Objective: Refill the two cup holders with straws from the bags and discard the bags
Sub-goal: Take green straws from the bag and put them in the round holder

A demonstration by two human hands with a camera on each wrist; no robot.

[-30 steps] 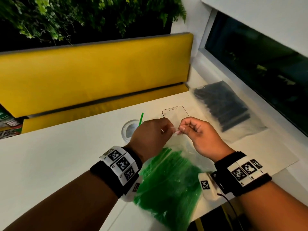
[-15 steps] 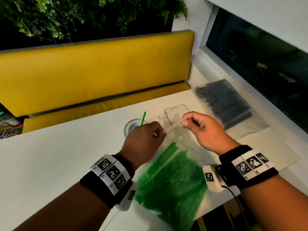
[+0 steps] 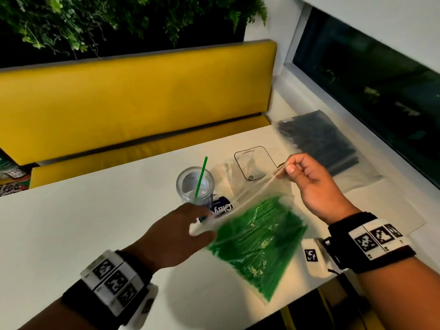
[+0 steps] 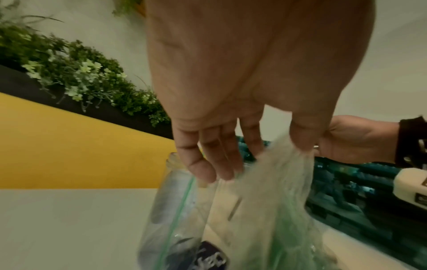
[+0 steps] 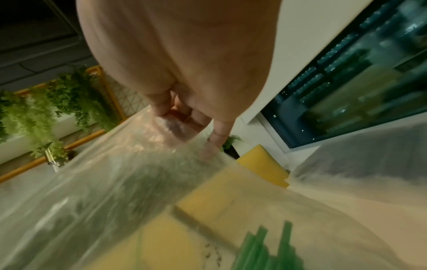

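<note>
Green plastic straws (image 3: 259, 236) fill our clear, limp plastic bag (image 3: 252, 206), half lifted off the white table (image 3: 71, 225) beside the clear cup holder (image 3: 194, 184). Our left hand (image 3: 176, 234) and right hand (image 3: 312, 182) pinch its mouth apart; the slippery film is best gripped by its edges.
</note>
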